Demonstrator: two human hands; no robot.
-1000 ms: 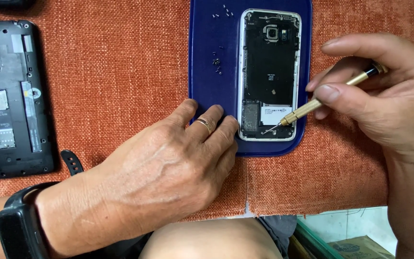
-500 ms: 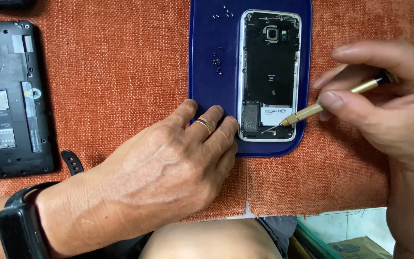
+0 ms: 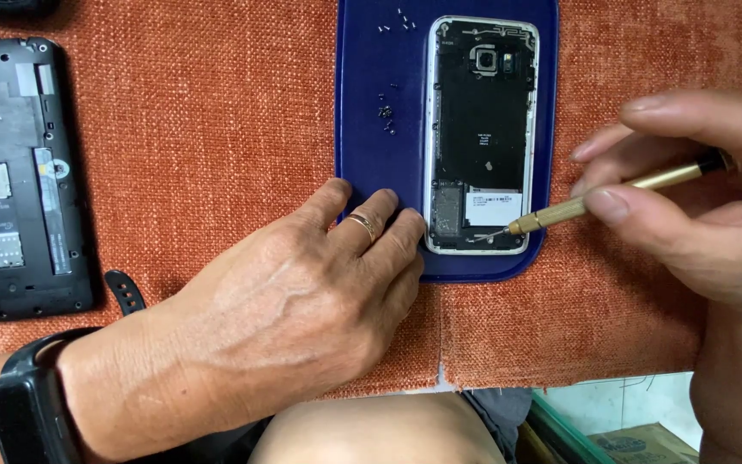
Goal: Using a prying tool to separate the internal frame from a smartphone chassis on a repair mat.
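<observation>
An opened smartphone (image 3: pixel 483 129) with a silver frame lies back-up on a blue mat (image 3: pixel 380 69). My right hand (image 3: pixel 697 206) grips a thin brass screwdriver (image 3: pixel 611 196), whose tip rests on the phone's lower end near the bottom right corner. My left hand (image 3: pixel 302 292), wearing a ring, lies flat on the orange cloth with its fingertips pressed against the phone's lower left corner. A black watch sits on that wrist.
Several tiny screws (image 3: pixel 386 116) lie loose on the blue mat left of the phone and near its top. A second opened black phone (image 3: pixel 15 172) rests at the left on the orange cloth (image 3: pixel 216 112). A cardboard box (image 3: pixel 646 442) shows below the table edge.
My right hand has drifted slightly right and rolled the screwdriver handle; its tip stays at the phone's bottom edge. My left hand has not moved.
</observation>
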